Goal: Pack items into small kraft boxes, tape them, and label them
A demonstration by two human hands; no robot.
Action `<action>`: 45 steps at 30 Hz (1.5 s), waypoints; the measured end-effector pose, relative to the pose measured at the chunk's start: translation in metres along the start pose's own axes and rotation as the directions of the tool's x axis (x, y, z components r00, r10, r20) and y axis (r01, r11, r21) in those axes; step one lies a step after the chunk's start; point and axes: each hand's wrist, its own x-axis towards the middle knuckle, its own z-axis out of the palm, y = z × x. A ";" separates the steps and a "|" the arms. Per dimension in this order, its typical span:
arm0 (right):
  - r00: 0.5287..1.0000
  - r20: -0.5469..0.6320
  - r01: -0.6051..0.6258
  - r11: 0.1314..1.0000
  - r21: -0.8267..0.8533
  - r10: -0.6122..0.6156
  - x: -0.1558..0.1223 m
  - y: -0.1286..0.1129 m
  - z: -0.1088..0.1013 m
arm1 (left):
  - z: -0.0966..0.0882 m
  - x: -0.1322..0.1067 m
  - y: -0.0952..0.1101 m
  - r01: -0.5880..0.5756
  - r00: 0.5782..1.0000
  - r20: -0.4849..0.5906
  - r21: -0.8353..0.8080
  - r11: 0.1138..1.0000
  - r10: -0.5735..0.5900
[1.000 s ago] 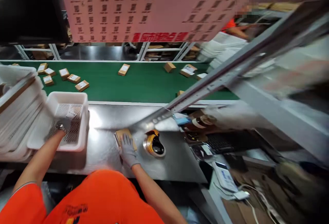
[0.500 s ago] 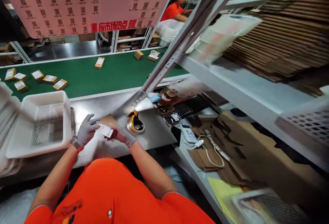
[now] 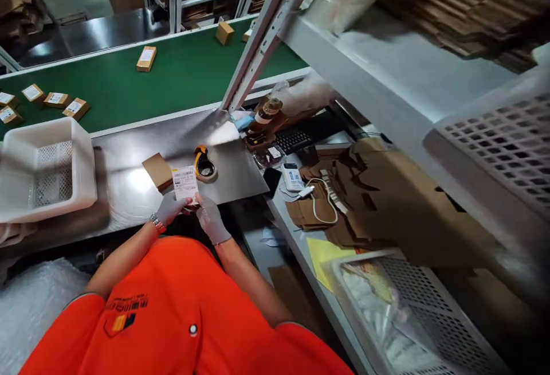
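Between my gloved hands is a white printed shipping label [image 3: 184, 184], held up by its lower edge. My left hand [image 3: 171, 207] pinches its lower left corner; my right hand [image 3: 209, 218] pinches the lower right. Just behind the label, a small brown cardboard box [image 3: 158, 171] lies on the metal table [image 3: 124, 183]. To the right of the box sits a tape dispenser [image 3: 204, 164], yellow and black with a roll of tape. Whether anything else is under my fingers is hidden.
Beyond the table runs a green conveyor belt [image 3: 116, 88] with several small labelled boxes. A white plastic basket [image 3: 83, 174] stands at left. A metal post [image 3: 253, 48] and shelf [image 3: 365, 77] rise at right, above a keyboard [image 3: 293, 140], flat cardboard [image 3: 412, 203] and another basket [image 3: 429, 300].
The label has come closer to my body and now faces up at me. The small box, near my hands before, lies apart on the table. My view has tilted down.
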 end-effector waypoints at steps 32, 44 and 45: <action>0.980 -0.169 0.097 0.994 -0.058 -0.106 -0.060 -0.016 -0.096 | 0.095 -0.029 -0.030 -0.252 0.894 -0.136 0.634 0.731 0.427; 0.947 -0.259 0.173 0.982 -0.081 -0.189 -0.093 -0.030 -0.175 | 0.113 -0.024 -0.021 -0.073 0.987 -0.126 0.193 0.978 0.098; 0.926 -0.315 0.197 0.978 -0.070 -0.209 -0.104 -0.037 -0.198 | 0.114 -0.024 -0.021 -0.059 0.990 -0.120 0.167 0.984 0.080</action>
